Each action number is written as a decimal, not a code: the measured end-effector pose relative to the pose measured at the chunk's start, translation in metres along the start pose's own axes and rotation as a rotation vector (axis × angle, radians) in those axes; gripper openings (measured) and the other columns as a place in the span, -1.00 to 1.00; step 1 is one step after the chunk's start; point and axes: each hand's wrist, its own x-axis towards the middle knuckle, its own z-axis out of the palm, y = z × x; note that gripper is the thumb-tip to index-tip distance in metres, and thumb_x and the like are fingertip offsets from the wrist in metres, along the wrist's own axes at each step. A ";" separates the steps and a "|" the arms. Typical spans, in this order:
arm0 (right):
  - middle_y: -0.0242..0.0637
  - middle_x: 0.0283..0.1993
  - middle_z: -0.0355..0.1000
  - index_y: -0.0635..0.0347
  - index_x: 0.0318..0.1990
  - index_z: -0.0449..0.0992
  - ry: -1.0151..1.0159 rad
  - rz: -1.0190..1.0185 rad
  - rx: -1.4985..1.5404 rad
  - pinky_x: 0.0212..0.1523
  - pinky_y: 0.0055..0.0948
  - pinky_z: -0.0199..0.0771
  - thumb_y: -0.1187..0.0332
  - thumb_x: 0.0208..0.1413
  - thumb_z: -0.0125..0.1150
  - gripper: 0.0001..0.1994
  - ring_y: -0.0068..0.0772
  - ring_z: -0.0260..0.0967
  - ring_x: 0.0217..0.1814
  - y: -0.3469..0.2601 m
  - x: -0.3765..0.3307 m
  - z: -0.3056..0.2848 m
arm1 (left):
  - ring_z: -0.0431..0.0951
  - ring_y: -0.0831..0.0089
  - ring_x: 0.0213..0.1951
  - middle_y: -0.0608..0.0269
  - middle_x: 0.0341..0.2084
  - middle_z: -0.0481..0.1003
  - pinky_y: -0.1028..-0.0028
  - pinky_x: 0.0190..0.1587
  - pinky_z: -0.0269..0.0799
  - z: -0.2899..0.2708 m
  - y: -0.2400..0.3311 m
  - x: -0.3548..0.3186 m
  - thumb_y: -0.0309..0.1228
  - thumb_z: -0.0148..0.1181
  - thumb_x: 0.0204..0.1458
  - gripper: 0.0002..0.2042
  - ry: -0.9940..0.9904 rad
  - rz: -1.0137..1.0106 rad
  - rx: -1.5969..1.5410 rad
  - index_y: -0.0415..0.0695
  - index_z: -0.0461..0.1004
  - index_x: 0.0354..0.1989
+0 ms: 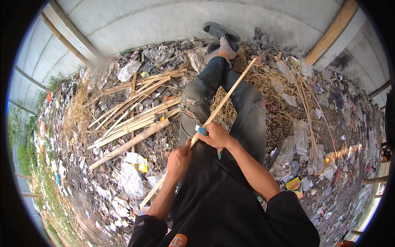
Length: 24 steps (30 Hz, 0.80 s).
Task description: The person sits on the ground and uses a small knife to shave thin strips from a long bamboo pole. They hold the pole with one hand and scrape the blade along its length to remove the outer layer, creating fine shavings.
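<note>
Bamboo strip (224,101), long & thin, runs diagonally across the seated person's lap, from near the grey shoes (222,41) down past the left hip. Left hand (179,160) is closed round it low down; right hand (216,135) is closed on it higher up, w/ a small blue-handled tool (202,131) pressed against the strip. Looks light, stiff but springy, prob. splintery at the edges, so best gripped mid-length w/ fingers off the cut sides. More split bamboo (131,115) lies piled to the person's left, touching litter & dry straw (284,94). Concrete wall (164,20) is near the feet, so the far tip has little room; more open to the sides, tho ground is cluttered.
</note>
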 end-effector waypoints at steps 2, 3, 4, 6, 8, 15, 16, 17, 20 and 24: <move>-0.26 -0.71 0.30 0.27 -0.58 0.45 -0.062 -0.003 0.047 -0.50 -0.23 0.29 0.21 0.21 0.33 -0.61 -0.42 0.27 -0.63 0.006 0.003 -0.004 | 0.66 -0.18 -0.25 -0.22 -0.32 0.61 0.02 -0.11 0.53 -0.006 0.002 0.001 -0.37 0.25 0.13 -0.48 -0.051 -0.019 -0.024 0.02 0.49 0.34; -0.25 -0.70 0.30 0.28 -0.58 0.45 -0.069 0.027 0.096 -0.49 -0.22 0.28 0.20 0.20 0.32 -0.61 -0.43 0.25 -0.62 0.008 0.001 -0.005 | 0.66 -0.19 -0.23 -0.26 -0.32 0.62 0.02 -0.10 0.53 -0.008 0.003 0.003 -0.37 0.24 0.13 -0.47 -0.077 -0.028 -0.036 0.02 0.49 0.34; -0.24 -0.69 0.31 0.29 -0.57 0.46 -0.082 0.059 0.146 -0.48 -0.21 0.27 0.19 0.18 0.32 -0.61 -0.43 0.22 -0.61 -0.003 -0.001 -0.009 | 0.64 -0.25 -0.17 -0.39 -0.32 0.59 0.01 -0.08 0.52 -0.008 0.004 0.004 -0.37 0.23 0.12 -0.47 -0.099 -0.068 -0.098 -0.02 0.50 0.33; -0.36 -0.67 0.25 0.29 -0.58 0.41 -0.133 0.073 0.098 -0.49 -0.23 0.19 0.15 0.19 0.34 -0.56 -0.54 0.10 -0.56 -0.001 -0.001 -0.014 | 0.68 -0.14 -0.26 -0.35 -0.38 0.59 0.07 -0.13 0.54 -0.004 0.002 0.008 -0.37 0.22 0.13 -0.49 -0.069 -0.054 -0.106 -0.07 0.52 0.31; -0.40 -0.65 0.22 0.27 -0.57 0.41 -0.260 0.034 0.256 -0.49 -0.25 0.17 0.12 0.22 0.36 -0.55 -0.57 0.08 -0.54 -0.032 -0.014 -0.003 | 0.69 0.05 -0.34 -0.27 -0.46 0.59 0.16 -0.19 0.54 -0.004 -0.002 0.014 -0.37 0.21 0.14 -0.51 -0.047 -0.086 -0.165 -0.12 0.53 0.29; -0.29 -0.61 0.35 0.24 -0.44 0.47 0.143 0.165 0.075 -0.42 -0.35 0.30 0.02 0.31 0.32 -0.55 -0.52 0.35 -0.49 -0.058 -0.014 -0.016 | 0.51 0.62 -0.40 0.12 -0.51 0.60 0.39 -0.26 0.49 -0.005 -0.023 0.020 -0.30 0.23 0.21 -0.58 -0.095 -0.117 -0.402 -0.15 0.59 0.22; -0.33 -0.60 0.36 0.23 -0.44 0.48 0.265 0.270 0.092 -0.41 -0.33 0.33 -0.03 0.34 0.26 -0.52 -0.48 0.36 -0.51 -0.046 -0.011 -0.017 | 0.53 0.62 -0.37 0.09 -0.46 0.64 0.39 -0.24 0.50 -0.005 -0.027 0.019 -0.29 0.25 0.22 -0.60 -0.101 -0.132 -0.379 -0.15 0.60 0.19; -0.36 -0.60 0.36 0.22 -0.44 0.48 0.385 0.374 0.111 -0.40 -0.32 0.35 -0.07 0.38 0.21 -0.48 -0.45 0.36 -0.54 -0.029 -0.007 -0.017 | 0.55 0.61 -0.35 0.06 -0.41 0.69 0.38 -0.21 0.51 -0.008 -0.027 0.017 -0.29 0.26 0.22 -0.62 -0.105 -0.148 -0.355 -0.16 0.62 0.17; -0.06 -0.51 0.51 0.30 -0.41 0.52 0.461 0.357 -0.217 -0.29 -0.07 0.49 -0.11 0.47 -0.02 -0.40 0.02 0.55 -0.40 0.021 0.006 -0.031 | 0.66 0.52 -0.16 -0.06 -0.15 0.71 0.37 -0.07 0.54 -0.002 -0.025 0.018 -0.30 0.27 0.22 -0.62 -0.050 -0.120 -0.340 -0.15 0.61 0.18; 0.19 -0.29 0.59 0.30 -0.25 0.61 0.392 0.465 -0.453 -0.11 0.20 0.54 -0.09 0.50 -0.16 -0.40 0.35 0.56 -0.16 0.015 0.029 -0.065 | 0.72 0.24 -0.33 -0.26 -0.35 0.65 0.24 -0.17 0.54 0.008 -0.026 0.012 -0.30 0.24 0.22 -0.60 0.033 -0.058 -0.272 -0.17 0.58 0.21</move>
